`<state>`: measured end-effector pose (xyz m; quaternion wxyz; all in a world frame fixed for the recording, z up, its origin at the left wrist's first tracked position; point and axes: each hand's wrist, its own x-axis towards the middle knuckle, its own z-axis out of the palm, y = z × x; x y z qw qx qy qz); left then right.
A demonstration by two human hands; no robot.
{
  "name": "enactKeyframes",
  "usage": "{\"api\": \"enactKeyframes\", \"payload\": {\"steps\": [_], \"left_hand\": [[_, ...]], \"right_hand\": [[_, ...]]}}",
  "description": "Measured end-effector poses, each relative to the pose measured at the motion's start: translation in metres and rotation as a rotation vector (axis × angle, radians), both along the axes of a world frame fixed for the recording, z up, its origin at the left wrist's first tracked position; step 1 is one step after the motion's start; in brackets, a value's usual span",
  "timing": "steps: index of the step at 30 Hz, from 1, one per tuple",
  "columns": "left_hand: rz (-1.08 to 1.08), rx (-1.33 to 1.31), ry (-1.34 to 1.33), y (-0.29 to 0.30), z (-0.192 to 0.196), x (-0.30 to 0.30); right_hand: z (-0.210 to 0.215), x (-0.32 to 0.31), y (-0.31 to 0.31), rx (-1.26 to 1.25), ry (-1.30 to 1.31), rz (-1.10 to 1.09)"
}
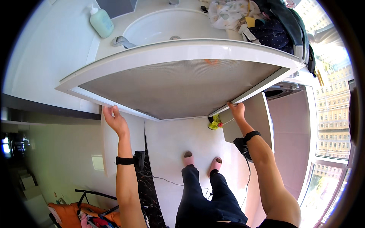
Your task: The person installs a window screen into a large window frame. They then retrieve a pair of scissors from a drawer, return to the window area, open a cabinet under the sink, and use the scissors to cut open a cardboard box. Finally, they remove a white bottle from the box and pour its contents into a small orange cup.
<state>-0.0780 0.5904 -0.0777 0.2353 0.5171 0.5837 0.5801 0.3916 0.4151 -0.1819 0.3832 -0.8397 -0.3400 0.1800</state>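
Note:
A large window screen (175,87) with a white frame and grey-brown mesh is tilted in front of me. Its far edge lies along the near side of a white washbasin (152,23) and hides part of it. At the frame's left side, my left hand (115,121) is closed on the edge, thumb and fingers near the lower corner. My right hand (238,111) grips the opposite side of the frame. Both forearms reach up from the lower edge, each with a black strap and a small device at the wrist.
Beside the basin are a pale green pump bottle (102,23), a grey cloth (122,41), a plastic bag (227,14) and piled dark clothes (275,40). A cabinet door (249,123) stands open on the right, near a yellow-green item (215,122) on the floor. Orange fabric (64,214) lies lower left.

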Motion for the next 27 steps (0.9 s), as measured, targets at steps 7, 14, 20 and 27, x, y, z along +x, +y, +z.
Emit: {"api": "enactKeyframes", "payload": {"steps": [7,14,20,27], "left_hand": [[0.012,-0.025,-0.065,0.015,-0.031,-0.013],[0.057,-0.107,-0.125,0.021,-0.045,-0.011],[0.053,-0.139,0.005,0.021,-0.042,-0.014],[0.061,-0.163,-0.075,0.019,-0.042,-0.008]], "right_hand": [[-0.019,-0.014,0.019,-0.216,-0.067,-0.086],[-0.053,-0.018,0.023,-0.295,-0.106,-0.132],[-0.081,-0.016,0.025,-0.26,-0.176,-0.08],[-0.045,-0.026,0.034,-0.41,-0.016,-0.061]]}}
